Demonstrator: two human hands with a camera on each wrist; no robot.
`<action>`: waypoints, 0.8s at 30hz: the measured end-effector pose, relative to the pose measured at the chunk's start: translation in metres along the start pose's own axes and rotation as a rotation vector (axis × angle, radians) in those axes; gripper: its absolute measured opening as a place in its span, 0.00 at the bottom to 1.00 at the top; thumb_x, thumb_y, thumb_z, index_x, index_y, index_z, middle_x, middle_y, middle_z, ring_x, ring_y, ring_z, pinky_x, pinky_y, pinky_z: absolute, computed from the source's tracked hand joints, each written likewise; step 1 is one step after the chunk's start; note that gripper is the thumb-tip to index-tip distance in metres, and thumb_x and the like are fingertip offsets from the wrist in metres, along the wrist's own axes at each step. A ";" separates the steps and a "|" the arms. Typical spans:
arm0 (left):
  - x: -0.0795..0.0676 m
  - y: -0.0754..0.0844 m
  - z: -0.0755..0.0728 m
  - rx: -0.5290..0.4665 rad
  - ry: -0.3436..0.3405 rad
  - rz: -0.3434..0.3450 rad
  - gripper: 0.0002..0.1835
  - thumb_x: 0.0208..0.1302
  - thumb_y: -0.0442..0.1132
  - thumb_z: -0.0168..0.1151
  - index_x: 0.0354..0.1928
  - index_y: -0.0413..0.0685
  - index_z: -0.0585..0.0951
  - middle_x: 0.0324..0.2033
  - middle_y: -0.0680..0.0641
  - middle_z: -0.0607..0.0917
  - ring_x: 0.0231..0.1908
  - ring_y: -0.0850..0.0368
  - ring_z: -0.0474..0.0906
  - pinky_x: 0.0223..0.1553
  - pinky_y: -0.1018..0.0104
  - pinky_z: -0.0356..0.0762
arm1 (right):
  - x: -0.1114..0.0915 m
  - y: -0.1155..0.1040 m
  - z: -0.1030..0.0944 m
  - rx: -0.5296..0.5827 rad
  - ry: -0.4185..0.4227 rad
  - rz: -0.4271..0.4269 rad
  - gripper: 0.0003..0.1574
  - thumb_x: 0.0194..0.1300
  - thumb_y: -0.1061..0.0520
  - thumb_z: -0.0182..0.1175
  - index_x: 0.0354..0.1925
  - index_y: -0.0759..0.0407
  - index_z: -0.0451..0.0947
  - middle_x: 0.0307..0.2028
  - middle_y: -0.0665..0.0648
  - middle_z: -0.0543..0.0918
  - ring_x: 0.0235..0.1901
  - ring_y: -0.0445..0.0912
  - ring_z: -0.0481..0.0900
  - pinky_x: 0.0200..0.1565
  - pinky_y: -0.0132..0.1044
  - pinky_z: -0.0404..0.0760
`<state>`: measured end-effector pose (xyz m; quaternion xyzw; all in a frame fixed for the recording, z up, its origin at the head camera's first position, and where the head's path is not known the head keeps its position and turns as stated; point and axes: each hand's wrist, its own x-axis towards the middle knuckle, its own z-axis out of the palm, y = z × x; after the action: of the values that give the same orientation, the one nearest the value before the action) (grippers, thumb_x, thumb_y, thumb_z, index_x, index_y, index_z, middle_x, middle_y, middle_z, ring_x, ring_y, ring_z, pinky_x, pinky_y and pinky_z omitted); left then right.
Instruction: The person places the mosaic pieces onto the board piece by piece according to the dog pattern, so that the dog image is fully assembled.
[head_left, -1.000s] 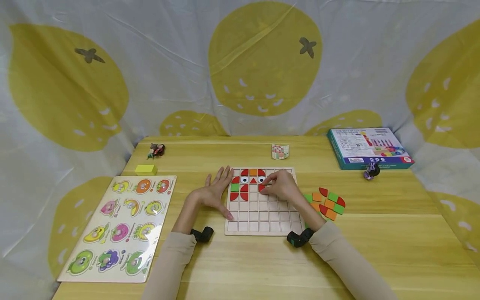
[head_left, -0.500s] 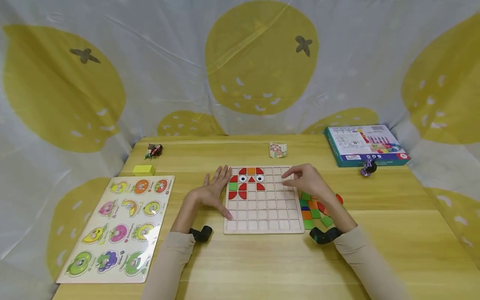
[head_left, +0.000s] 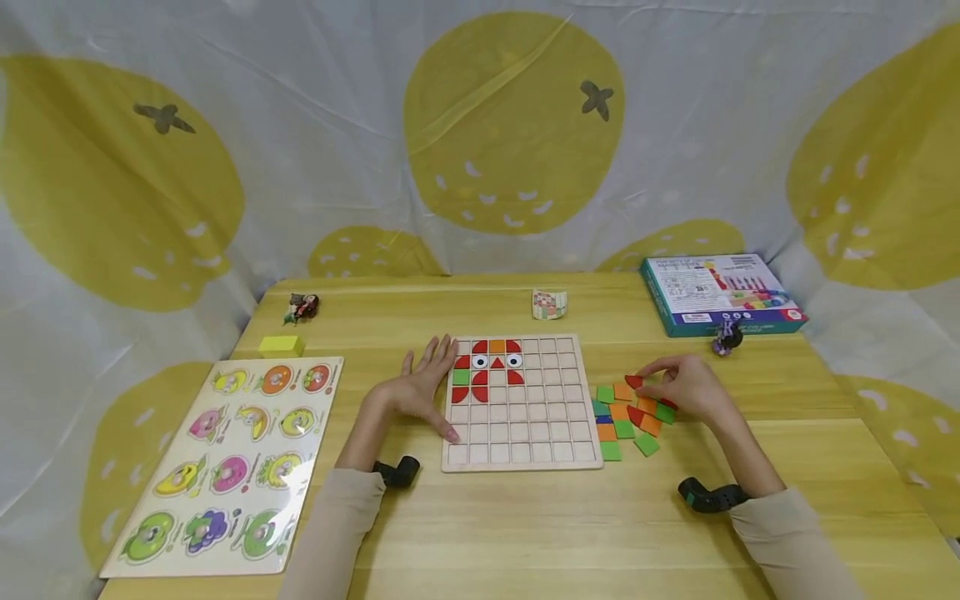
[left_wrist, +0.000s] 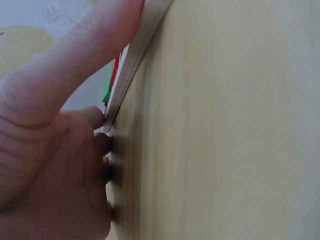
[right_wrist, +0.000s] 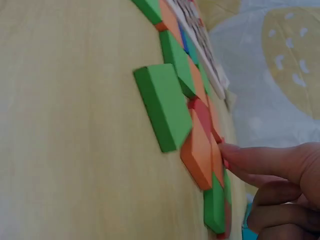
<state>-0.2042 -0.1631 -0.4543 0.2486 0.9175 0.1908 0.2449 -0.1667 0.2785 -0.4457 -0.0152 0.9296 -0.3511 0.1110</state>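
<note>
My left hand (head_left: 412, 390) rests at the left edge of the wooden grid board (head_left: 540, 432), fingers spread along its side and thumb on the near left corner. Several red, orange and green pieces fill cells at the upper left of the board, with two round eye tiles (head_left: 480, 362) and a red triangle (head_left: 497, 363) between them. Right of the board, my right hand (head_left: 686, 385) pinches a red quarter-circle piece (head_left: 633, 382) between thumb and finger at the far side of the loose pieces. In the right wrist view the fingers hide most of that piece.
Loose green tiles (head_left: 647, 445), orange tiles and red pieces lie right of the board. A small pattern card (head_left: 550, 305) lies behind it. A fruit puzzle board (head_left: 225, 467) and yellow block (head_left: 282, 346) are left; a box (head_left: 723, 292) and small figurine (head_left: 727, 337) stand back right.
My right hand has left a red quarter-circle piece in the board, moved right to the loose pieces and pinched another red one. My left hand has stayed at the board's edge.
</note>
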 end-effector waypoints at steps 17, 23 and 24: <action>-0.002 0.001 0.000 -0.012 -0.007 0.003 0.82 0.31 0.65 0.79 0.75 0.50 0.27 0.75 0.44 0.25 0.75 0.45 0.17 0.70 0.34 0.19 | 0.013 -0.007 0.007 -0.036 -0.023 -0.024 0.18 0.62 0.50 0.66 0.44 0.61 0.84 0.16 0.50 0.68 0.17 0.43 0.61 0.20 0.32 0.58; -0.001 -0.002 0.001 -0.012 0.004 0.000 0.82 0.30 0.66 0.79 0.75 0.51 0.27 0.75 0.45 0.25 0.75 0.46 0.17 0.70 0.35 0.19 | 0.016 -0.017 0.013 -0.035 -0.002 0.027 0.23 0.68 0.47 0.58 0.42 0.66 0.84 0.23 0.54 0.77 0.23 0.44 0.68 0.24 0.32 0.64; -0.001 -0.002 0.001 -0.012 0.005 0.000 0.82 0.29 0.66 0.79 0.75 0.51 0.28 0.75 0.45 0.25 0.75 0.46 0.17 0.70 0.35 0.19 | 0.016 -0.018 0.013 -0.048 0.009 0.033 0.23 0.68 0.47 0.58 0.40 0.67 0.84 0.22 0.53 0.76 0.23 0.44 0.68 0.24 0.32 0.64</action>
<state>-0.2033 -0.1655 -0.4561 0.2469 0.9168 0.1968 0.2443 -0.1801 0.2546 -0.4467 -0.0010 0.9385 -0.3267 0.1120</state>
